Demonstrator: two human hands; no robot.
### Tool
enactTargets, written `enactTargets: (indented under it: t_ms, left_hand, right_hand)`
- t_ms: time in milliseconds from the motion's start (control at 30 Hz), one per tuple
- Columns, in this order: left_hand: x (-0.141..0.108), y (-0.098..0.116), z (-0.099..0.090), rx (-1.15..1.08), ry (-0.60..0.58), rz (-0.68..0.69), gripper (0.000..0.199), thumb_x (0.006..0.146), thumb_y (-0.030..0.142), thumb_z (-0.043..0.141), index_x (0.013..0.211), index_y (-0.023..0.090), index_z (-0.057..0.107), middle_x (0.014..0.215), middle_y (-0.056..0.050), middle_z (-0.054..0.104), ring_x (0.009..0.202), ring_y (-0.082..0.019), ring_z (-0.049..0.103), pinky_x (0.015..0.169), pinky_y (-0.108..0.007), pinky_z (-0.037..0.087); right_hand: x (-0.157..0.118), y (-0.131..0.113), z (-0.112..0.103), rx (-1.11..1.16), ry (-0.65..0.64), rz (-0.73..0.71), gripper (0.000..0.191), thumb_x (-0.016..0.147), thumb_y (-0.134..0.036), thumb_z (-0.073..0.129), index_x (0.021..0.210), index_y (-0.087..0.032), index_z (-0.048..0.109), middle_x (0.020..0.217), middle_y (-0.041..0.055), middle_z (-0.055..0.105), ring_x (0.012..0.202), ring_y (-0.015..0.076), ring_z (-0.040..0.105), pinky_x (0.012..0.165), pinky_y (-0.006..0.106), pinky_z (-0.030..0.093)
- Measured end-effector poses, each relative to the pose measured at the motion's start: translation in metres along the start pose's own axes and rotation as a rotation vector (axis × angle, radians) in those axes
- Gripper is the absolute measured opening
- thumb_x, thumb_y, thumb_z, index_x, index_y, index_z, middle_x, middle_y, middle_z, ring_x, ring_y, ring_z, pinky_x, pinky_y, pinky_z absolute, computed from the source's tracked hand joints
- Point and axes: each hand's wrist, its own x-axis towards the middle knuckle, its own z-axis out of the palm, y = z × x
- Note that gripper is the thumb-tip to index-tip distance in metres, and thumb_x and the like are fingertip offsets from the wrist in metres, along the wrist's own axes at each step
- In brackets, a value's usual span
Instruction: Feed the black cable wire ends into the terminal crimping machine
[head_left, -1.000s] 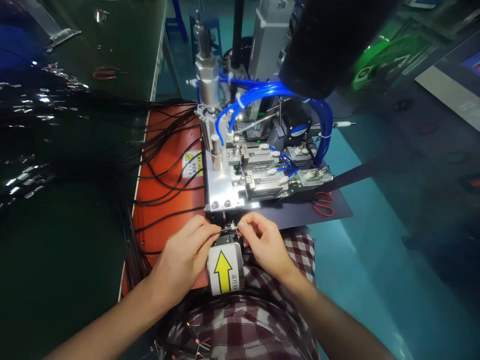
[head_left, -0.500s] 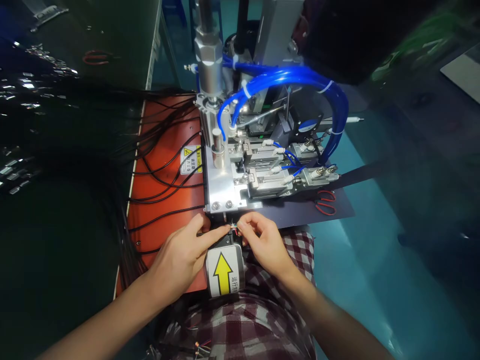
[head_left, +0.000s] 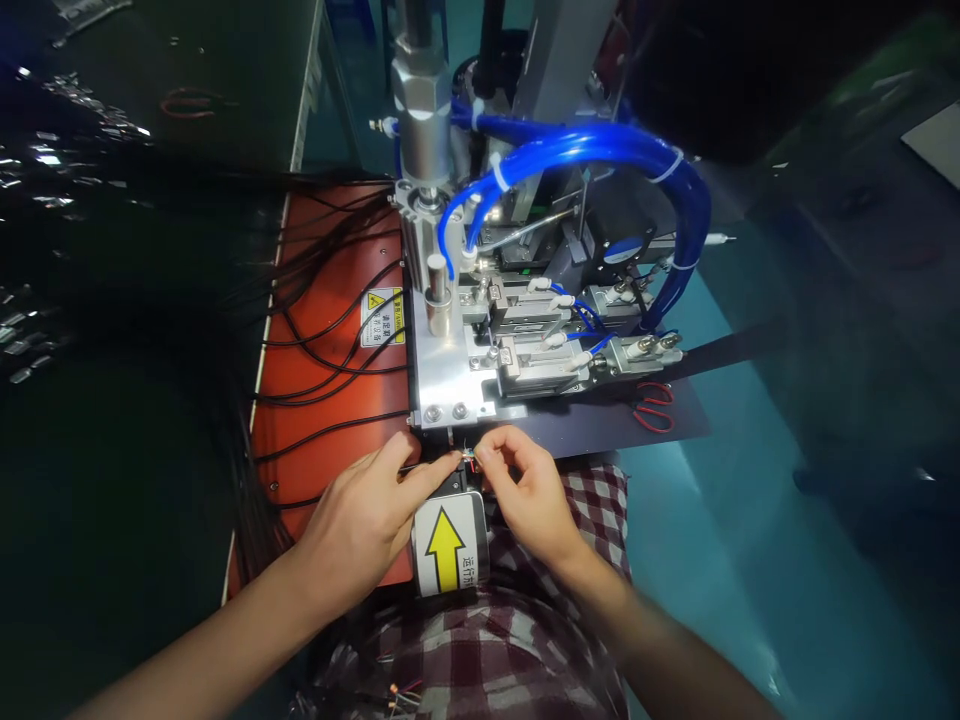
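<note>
Just below the metal plate of the machine (head_left: pixel 446 385), my two hands meet over a small bundle of thin coloured wires (head_left: pixel 470 460). My right hand (head_left: pixel 529 495) pinches the wires between thumb and forefinger. From the other side, the outstretched forefinger of my left hand (head_left: pixel 367 510) presses at the wires, its other fingers curled and partly hidden. A short stretch of black cable (head_left: pixel 409 467) shows between the left thumb and forefinger. Under the hands is a black block with a white label bearing a yellow arrow (head_left: pixel 447 548).
Several black cables (head_left: pixel 330 400) cross the orange surface (head_left: pixel 315 300) at left. Blue air hoses (head_left: pixel 585 145) arch over pneumatic cylinders (head_left: pixel 536 365). Red-handled scissors (head_left: pixel 654 408) lie at right on the dark plate. Loose wire ends (head_left: pixel 403 695) show near the checked cloth (head_left: pixel 480 650).
Both hands stay almost in place at the wires. The view has shifted very slightly; nothing has visibly been let go or taken up.
</note>
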Motion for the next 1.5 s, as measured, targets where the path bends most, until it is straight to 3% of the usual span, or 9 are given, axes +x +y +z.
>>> enactTargets:
  t_ms: [233, 400, 567, 733, 900, 1067, 1267, 1367, 1500]
  left_hand:
    - [0.002, 0.003, 0.001, 0.130, 0.075, 0.081, 0.035, 0.090, 0.010, 0.038, 0.114, 0.014, 0.063, 0.075, -0.006, 0.052, 0.059, -0.017, 0.052, 0.050, -0.028, 0.045]
    - [0.001, 0.003, 0.001, 0.161, 0.089, 0.114, 0.034, 0.090, 0.009, 0.040, 0.114, 0.013, 0.062, 0.074, -0.006, 0.051, 0.058, -0.017, 0.048, 0.048, -0.028, 0.041]
    - [0.001, 0.001, 0.002, 0.131, 0.066, 0.098, 0.034, 0.090, 0.010, 0.039, 0.116, 0.013, 0.061, 0.075, -0.007, 0.053, 0.060, -0.018, 0.050, 0.050, -0.029, 0.043]
    - [0.001, 0.000, 0.001, 0.108, 0.069, 0.119, 0.034, 0.091, 0.010, 0.038, 0.115, 0.012, 0.061, 0.075, -0.007, 0.055, 0.060, -0.019, 0.051, 0.050, -0.029, 0.045]
    - [0.001, -0.001, 0.003, 0.041, 0.072, 0.098, 0.032, 0.091, 0.012, 0.039, 0.112, 0.010, 0.063, 0.084, -0.011, 0.061, 0.069, -0.022, 0.058, 0.057, -0.034, 0.051]
    - [0.003, -0.001, 0.002, -0.033, 0.072, 0.024, 0.031, 0.087, 0.009, 0.042, 0.107, 0.013, 0.065, 0.089, -0.012, 0.063, 0.076, -0.023, 0.061, 0.062, -0.035, 0.054]
    - [0.002, -0.001, 0.000, -0.046, 0.077, 0.046, 0.033, 0.087, 0.006, 0.040, 0.107, 0.011, 0.065, 0.090, -0.011, 0.065, 0.078, -0.023, 0.062, 0.065, -0.035, 0.055]
    - [0.001, -0.002, 0.001, -0.042, 0.084, 0.056, 0.033, 0.087, 0.007, 0.039, 0.107, 0.011, 0.065, 0.089, -0.011, 0.066, 0.077, -0.024, 0.062, 0.064, -0.036, 0.055]
    - [0.001, -0.002, 0.002, -0.049, 0.083, 0.056, 0.032, 0.087, 0.007, 0.040, 0.108, 0.012, 0.064, 0.088, -0.011, 0.065, 0.076, -0.023, 0.061, 0.064, -0.036, 0.055]
  right_hand:
    - [-0.003, -0.007, 0.000, -0.277, 0.086, -0.113, 0.016, 0.089, -0.023, 0.047, 0.074, -0.020, 0.052, 0.072, 0.0012, 0.055, 0.066, 0.0149, 0.050, 0.063, 0.027, 0.040]
    - [-0.002, -0.007, 0.000, -0.125, 0.012, 0.024, 0.017, 0.089, -0.029, 0.047, 0.075, -0.020, 0.050, 0.066, -0.0012, 0.052, 0.058, 0.0132, 0.048, 0.055, 0.025, 0.039]
    - [0.000, -0.007, 0.000, -0.178, 0.075, -0.060, 0.016, 0.087, -0.026, 0.048, 0.072, -0.019, 0.052, 0.070, 0.0004, 0.053, 0.065, 0.0145, 0.050, 0.062, 0.027, 0.041]
    - [0.002, -0.008, 0.001, 0.073, -0.056, 0.208, 0.017, 0.084, -0.032, 0.050, 0.072, -0.020, 0.049, 0.055, -0.0042, 0.047, 0.048, 0.0120, 0.045, 0.047, 0.025, 0.037]
    - [0.002, -0.013, 0.000, -0.198, 0.085, 0.024, 0.017, 0.085, -0.028, 0.048, 0.071, -0.019, 0.051, 0.067, -0.0007, 0.053, 0.059, 0.0126, 0.048, 0.053, 0.025, 0.036]
    - [0.003, -0.006, -0.003, 0.194, -0.131, 0.280, 0.025, 0.084, -0.039, 0.053, 0.070, -0.017, 0.052, 0.056, -0.0041, 0.050, 0.047, 0.0098, 0.045, 0.049, 0.024, 0.036]
    - [-0.014, 0.003, 0.006, 0.173, -0.003, 0.268, 0.023, 0.081, -0.038, 0.059, 0.076, -0.016, 0.058, 0.064, -0.0016, 0.052, 0.051, 0.0100, 0.044, 0.048, 0.023, 0.035]
    - [-0.018, -0.004, 0.007, -0.044, 0.072, 0.143, 0.016, 0.082, -0.031, 0.057, 0.075, -0.017, 0.060, 0.065, 0.0000, 0.056, 0.055, 0.0117, 0.047, 0.052, 0.024, 0.038]
    - [-0.017, -0.014, 0.000, -0.463, 0.128, -0.209, 0.015, 0.086, -0.022, 0.051, 0.074, -0.018, 0.059, 0.068, 0.0013, 0.058, 0.063, 0.0140, 0.051, 0.063, 0.028, 0.038]
